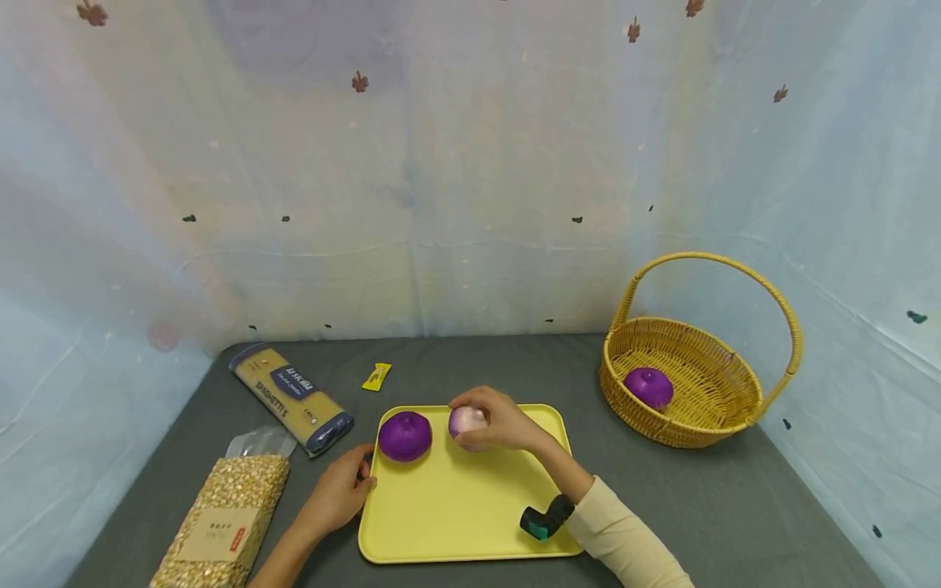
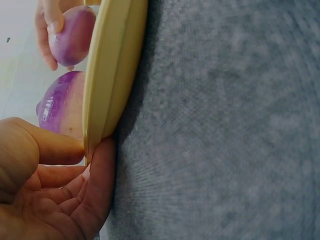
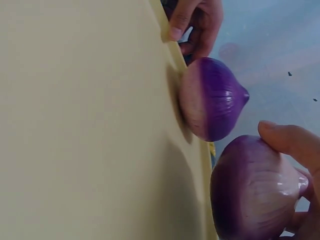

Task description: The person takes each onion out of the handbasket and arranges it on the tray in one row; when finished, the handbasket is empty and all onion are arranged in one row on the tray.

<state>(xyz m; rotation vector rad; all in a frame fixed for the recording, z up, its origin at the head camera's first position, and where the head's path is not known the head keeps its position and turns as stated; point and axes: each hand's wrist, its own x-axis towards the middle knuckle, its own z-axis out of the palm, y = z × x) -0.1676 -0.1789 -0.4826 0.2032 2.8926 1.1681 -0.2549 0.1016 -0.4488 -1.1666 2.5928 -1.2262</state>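
Note:
My right hand [image 1: 501, 420] grips a pale purple-and-white onion [image 1: 466, 420] over the far part of a yellow tray [image 1: 441, 514]. In the right wrist view that onion [image 3: 257, 190] is held just off the tray, whose surface carries a shadow below it. Left of it, a darker purple onion [image 1: 405, 437] sits in the tray's far left corner. My left hand [image 1: 340, 492] is at the tray's left edge; in the left wrist view its thumb and fingers pinch the tray rim [image 2: 112, 70].
A wicker basket [image 1: 684, 434] with a tall handle stands at the right, holding another purple onion [image 1: 648, 387]. On the left lie a spaghetti packet [image 1: 290, 396] and a bag of grains [image 1: 220, 523]. A small yellow wrapped sweet [image 1: 377, 376] lies behind the tray.

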